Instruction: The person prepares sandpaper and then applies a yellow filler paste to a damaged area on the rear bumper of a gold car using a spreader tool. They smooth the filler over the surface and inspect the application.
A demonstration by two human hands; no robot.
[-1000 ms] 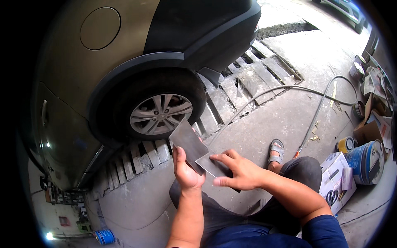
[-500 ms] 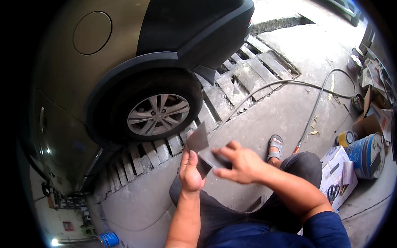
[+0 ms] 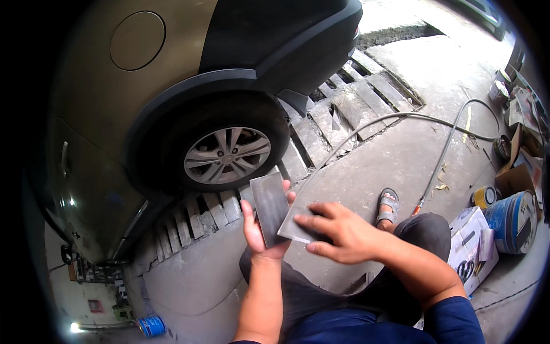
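My left hand (image 3: 252,233) is palm up, thumb and fingers curled round the long edges of a flat grey rectangular pad (image 3: 268,202). The pad's broad face is turned up and looks smooth with faint lighter patches. A second flat grey pad (image 3: 293,225), pale along its edge, is under the fingers of my right hand (image 3: 350,234). My right thumb grips its near edge. The two pads overlap or touch at their corners; which, I cannot tell.
A brown car with a dark rear wheel (image 3: 228,153) stands at left over slatted grating (image 3: 321,129). A grey hose (image 3: 401,113) loops over the concrete. Paint cans (image 3: 510,221), a white box (image 3: 467,243) with scissors (image 3: 465,268) and opened cartons (image 3: 515,166) crowd the right.
The left hand's pad has turned from a steep tilt to show its broad face, with the fingers now visible on its far side. My right hand has shifted slightly right with its pad.
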